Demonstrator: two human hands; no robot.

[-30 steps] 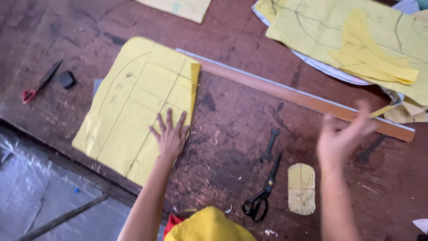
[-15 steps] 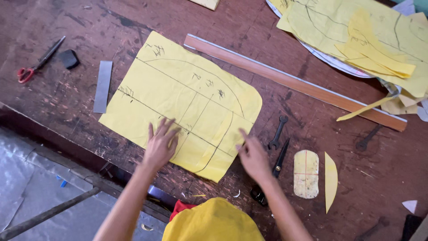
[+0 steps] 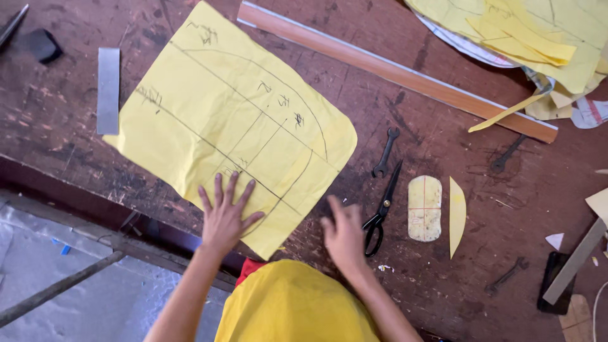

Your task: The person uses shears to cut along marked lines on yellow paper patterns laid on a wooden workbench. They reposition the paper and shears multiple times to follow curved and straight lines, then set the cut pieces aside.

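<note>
One thin, limp yellow paper pattern (image 3: pixel 234 126) lies flat under the spread, released left hand (image 3: pixel 225 215); right hand (image 3: pixel 344 235), open, empty, beside scissors (image 3: pixel 382 206); judged tearable, best held at edges.

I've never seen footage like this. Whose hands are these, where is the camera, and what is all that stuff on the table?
There is no machine here. A person wears a camera on the head, so the one picture looks straight down at that person's own two bare hands and a worn wooden table.

The left hand lies flat, fingers spread, on a big yellow paper sheet with pencilled curves and lines on it. The right hand rests on the table just off the sheet's edge, beside black scissors. Neither hand holds anything.

Around them lie a long wooden ruler, a small wrench, a rounded cardboard piece, a thin yellow paper sliver, a grey metal strip and a pile of more yellow paper at the top right.
</note>
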